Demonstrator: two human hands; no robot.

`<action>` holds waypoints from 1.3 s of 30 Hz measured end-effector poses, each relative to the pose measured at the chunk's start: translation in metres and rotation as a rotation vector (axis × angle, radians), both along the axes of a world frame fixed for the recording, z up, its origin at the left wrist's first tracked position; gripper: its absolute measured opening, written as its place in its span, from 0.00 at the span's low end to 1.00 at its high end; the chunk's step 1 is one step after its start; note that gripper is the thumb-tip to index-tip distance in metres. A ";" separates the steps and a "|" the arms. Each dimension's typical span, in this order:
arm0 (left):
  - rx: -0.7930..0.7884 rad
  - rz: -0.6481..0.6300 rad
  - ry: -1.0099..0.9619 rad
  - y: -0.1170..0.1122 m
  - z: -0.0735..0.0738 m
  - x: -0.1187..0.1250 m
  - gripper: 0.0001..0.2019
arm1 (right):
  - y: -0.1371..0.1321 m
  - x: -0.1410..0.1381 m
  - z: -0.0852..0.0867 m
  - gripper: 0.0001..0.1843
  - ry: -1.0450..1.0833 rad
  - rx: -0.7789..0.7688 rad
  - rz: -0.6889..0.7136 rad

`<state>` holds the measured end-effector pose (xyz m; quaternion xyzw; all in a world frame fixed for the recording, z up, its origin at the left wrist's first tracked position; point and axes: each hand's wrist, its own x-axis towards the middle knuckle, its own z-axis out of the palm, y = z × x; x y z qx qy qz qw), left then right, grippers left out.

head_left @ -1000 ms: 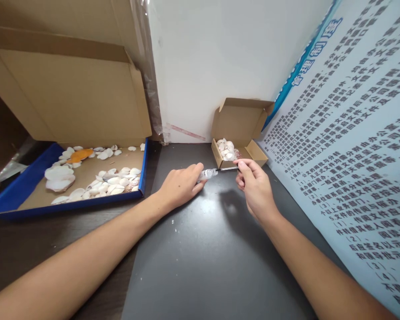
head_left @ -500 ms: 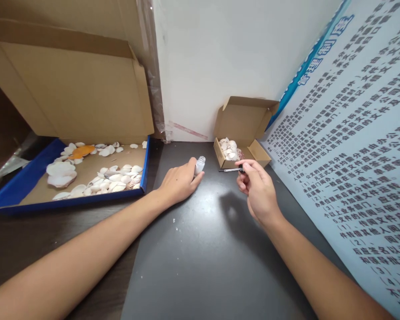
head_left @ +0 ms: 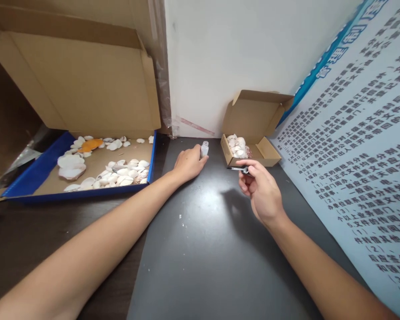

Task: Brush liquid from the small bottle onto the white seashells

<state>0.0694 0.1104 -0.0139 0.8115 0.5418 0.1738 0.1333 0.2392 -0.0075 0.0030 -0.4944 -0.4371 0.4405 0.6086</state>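
Observation:
A small clear glass bottle (head_left: 204, 150) with whitish contents and an uncapped neck stands upright on the dark grey mat (head_left: 200, 249). My left hand (head_left: 189, 163) is closed around its lower left side, thumb and finger against the glass. To the right, my right hand (head_left: 262, 186) pinches a dark cap with a thin brush (head_left: 237, 169) reaching out to the left. The brush lies nearly level above the mat, just in front of the small cardboard box (head_left: 264, 161). White shells (head_left: 237, 146) are heaped in that box's left part.
On the left, an open blue-edged cardboard box (head_left: 150, 166) holds many shells (head_left: 120, 173) and an orange piece (head_left: 91, 145). A white wall (head_left: 226, 58) rises behind. Along the right leans a printed sheet (head_left: 346, 155). Small white flecks lie on the mat.
The bottle, tilted before, now stands upright in my left hand's grip. My right hand still holds the brush cap near the small box. The whole view has shifted slightly.

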 end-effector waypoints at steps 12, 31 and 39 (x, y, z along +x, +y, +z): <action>-0.105 0.021 -0.069 -0.042 0.015 -0.019 0.14 | 0.004 -0.007 -0.007 0.11 -0.062 -0.035 0.037; -0.975 -0.199 -0.634 -0.101 0.028 -0.081 0.07 | -0.020 -0.037 -0.005 0.13 -0.264 -0.143 0.175; -1.082 -0.110 -0.782 -0.106 0.024 -0.079 0.10 | -0.028 -0.026 -0.022 0.10 -0.339 -0.028 0.284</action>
